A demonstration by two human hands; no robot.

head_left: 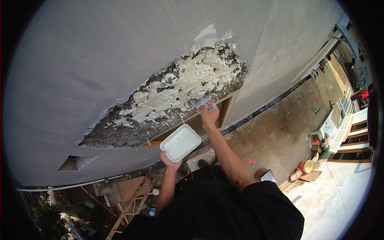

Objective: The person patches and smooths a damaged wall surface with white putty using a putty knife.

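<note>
My left hand (171, 162) grips a shallow white rectangular tray (188, 152) by its near left corner. White paste seems to lie inside the tray, though its depth is hard to judge. Up against the wall, my right hand (209, 115) is closed around the red handle of a putty knife (204, 101), its blade close to the lower edge of a rough patch. That long, broken patch (176, 94) shows grey masonry partly coated with cream-white filler. Smoother white filler (207, 35) is smeared at its upper end. Smooth grey plaster (100, 56) surrounds it.
Just below the patch sits a wood-framed opening (229, 110). A small angular hole (76, 163) is in the wall at left. Wooden ladder-like poles (130, 204) stand lower left. On the ground at right are a bucket (262, 174), a red-white pail (306, 166) and a pink cloth (251, 161).
</note>
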